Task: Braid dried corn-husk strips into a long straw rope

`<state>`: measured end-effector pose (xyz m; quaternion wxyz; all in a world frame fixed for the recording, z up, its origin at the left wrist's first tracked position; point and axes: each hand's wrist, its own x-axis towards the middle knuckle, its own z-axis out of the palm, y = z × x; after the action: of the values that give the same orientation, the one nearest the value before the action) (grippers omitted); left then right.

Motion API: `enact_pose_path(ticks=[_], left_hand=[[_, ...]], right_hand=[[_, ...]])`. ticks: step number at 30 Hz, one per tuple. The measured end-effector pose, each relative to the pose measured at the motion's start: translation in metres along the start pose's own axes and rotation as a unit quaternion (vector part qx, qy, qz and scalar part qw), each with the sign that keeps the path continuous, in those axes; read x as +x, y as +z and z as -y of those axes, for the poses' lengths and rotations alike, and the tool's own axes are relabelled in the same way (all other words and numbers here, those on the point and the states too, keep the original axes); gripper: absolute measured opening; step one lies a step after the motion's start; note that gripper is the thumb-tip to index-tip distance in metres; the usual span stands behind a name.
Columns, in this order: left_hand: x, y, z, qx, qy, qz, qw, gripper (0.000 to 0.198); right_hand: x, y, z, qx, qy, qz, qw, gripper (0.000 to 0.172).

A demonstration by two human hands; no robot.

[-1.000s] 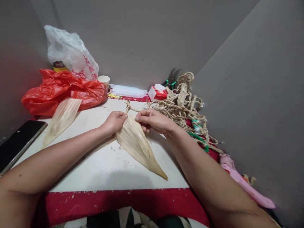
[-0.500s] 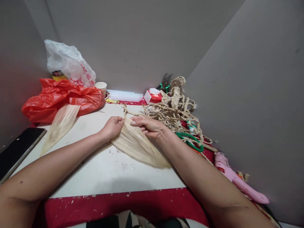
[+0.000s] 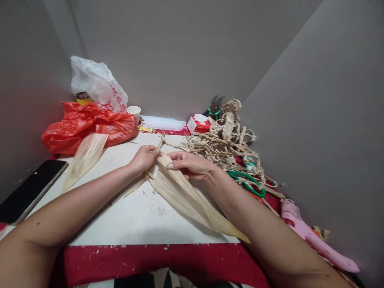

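A pale dried corn husk (image 3: 186, 196) stretches from between my hands toward the lower right, its pointed tip near my right forearm. My left hand (image 3: 145, 158) pinches the husk's gathered upper end, just below a knot of braided husk cord (image 3: 161, 141). With thumb and fingers my right hand (image 3: 190, 165) grips the husk's upper right edge. A thin loose strip (image 3: 135, 188) sticks out under my left wrist. From the knot the cord runs right into a tangled heap of braided cord (image 3: 222, 146).
Another husk (image 3: 85, 158) lies left, against a red plastic bag (image 3: 90, 124). Nearby are a phone (image 3: 33, 192), a paper cup (image 3: 134, 112) and clear sticks (image 3: 163, 123). To the right are a tissue pack (image 3: 199, 124), green-handled cutters (image 3: 214, 110), green-handled scissors (image 3: 247, 182) and a pink glue gun (image 3: 318, 236).
The husk has turned and narrowed in my hands, its tip now reaching farther down and right. A thin strip shows below my left wrist. The whole view has shifted slightly.
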<state>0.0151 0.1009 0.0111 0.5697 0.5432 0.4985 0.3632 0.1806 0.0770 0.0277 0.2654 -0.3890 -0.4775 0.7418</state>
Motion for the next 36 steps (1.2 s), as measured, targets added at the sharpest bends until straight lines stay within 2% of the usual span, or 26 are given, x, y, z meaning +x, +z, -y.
enact_pose_path(ticks=[4, 7, 10, 14, 19, 26, 32, 36], left_hand=[[-0.002, 0.002, -0.001, -0.015, 0.024, 0.01, 1.0, 0.017], [-0.002, 0.005, 0.005, 0.008, 0.055, -0.002, 0.998, 0.02], [0.0, 0.006, 0.01, 0.023, 0.079, -0.01, 0.997, 0.021], [0.003, 0.004, 0.012, 0.056, 0.094, -0.029, 0.994, 0.021], [0.004, 0.003, 0.014, 0.089, 0.125, -0.026, 0.988, 0.022], [0.005, 0.005, 0.016, 0.09, 0.123, -0.057, 0.987, 0.023], [0.001, 0.008, 0.012, 0.071, 0.111, -0.046, 0.99, 0.023], [-0.002, 0.01, 0.008, 0.043, 0.096, -0.048, 0.993, 0.019]], right_hand=[[0.004, 0.016, -0.009, -0.105, -0.028, -0.041, 0.993, 0.028], [0.006, 0.027, -0.012, -0.143, -0.059, -0.073, 0.985, 0.027], [0.005, 0.03, -0.011, -0.127, -0.069, -0.068, 0.987, 0.028], [0.004, 0.024, -0.007, -0.069, -0.023, -0.035, 0.997, 0.027], [0.006, 0.02, -0.008, -0.065, -0.017, -0.056, 0.996, 0.025], [0.005, 0.03, -0.005, -0.126, -0.038, -0.097, 0.987, 0.02], [0.007, 0.037, -0.014, -0.208, -0.101, -0.16, 0.96, 0.017], [0.011, 0.028, -0.018, -0.297, -0.157, -0.231, 0.913, 0.015]])
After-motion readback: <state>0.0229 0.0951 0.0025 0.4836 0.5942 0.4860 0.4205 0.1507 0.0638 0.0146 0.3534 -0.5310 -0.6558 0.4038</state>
